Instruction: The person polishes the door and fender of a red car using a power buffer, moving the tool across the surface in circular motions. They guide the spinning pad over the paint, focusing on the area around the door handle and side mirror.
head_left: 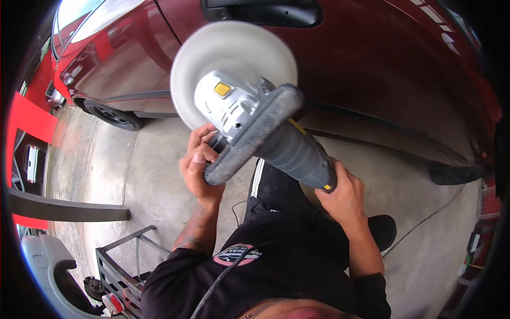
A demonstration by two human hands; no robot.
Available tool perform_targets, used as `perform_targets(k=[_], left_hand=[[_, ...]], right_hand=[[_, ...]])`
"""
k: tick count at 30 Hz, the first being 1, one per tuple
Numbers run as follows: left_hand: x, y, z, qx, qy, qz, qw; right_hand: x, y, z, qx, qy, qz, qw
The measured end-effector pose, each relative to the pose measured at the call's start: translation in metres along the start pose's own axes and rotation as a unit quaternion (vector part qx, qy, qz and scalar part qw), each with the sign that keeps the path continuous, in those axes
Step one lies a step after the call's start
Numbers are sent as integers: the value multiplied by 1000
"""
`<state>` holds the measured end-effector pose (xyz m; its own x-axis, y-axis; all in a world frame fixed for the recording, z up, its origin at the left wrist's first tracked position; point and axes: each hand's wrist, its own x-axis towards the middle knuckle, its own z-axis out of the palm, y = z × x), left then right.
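White, round pad (241, 49) fronts a silver-headed, ridge-handled polisher (260, 125).

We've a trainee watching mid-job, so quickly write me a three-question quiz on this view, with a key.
1. True or false: the right hand grips the polisher at the end farther from the round pad.
2. Which colour is the round pad: A blue, B whitish, C green?
3. Fill in: the car beyond the polisher is dark ____.

Key: 1 true; 2 B; 3 red.
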<state>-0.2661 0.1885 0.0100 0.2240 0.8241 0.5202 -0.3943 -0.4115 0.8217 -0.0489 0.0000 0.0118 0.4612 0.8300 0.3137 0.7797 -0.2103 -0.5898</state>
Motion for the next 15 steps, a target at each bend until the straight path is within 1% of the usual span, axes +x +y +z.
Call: perform_targets(k=[2, 5, 7, 8, 9, 11, 13, 15], left_hand=[[8, -4, -21, 6, 27, 34, 999], [29, 5, -41, 62, 72, 58, 994], [47, 10, -57, 107, 67, 111, 986], [58, 13, -71, 151, 56, 133, 978], [70, 19, -75, 164, 60, 157, 972], [92, 35, -82, 220, 64, 178, 957], [116, 51, -96, 230, 27, 201, 952], [138, 63, -101, 270, 0, 261, 927]], right_hand=[[16, -5, 19, 11, -23, -16, 1000], [48, -13, 50, 50, -28, -65, 996], [71, -19, 74, 67, -37, -68, 995], [84, -26, 82, 87, -32, -75, 993], [97, -34, 90, 107, -25, -83, 991], [116, -49, 105, 143, -14, -94, 985], [132, -63, 118, 173, -1, -103, 979], [141, -76, 129, 193, 24, -109, 975]])
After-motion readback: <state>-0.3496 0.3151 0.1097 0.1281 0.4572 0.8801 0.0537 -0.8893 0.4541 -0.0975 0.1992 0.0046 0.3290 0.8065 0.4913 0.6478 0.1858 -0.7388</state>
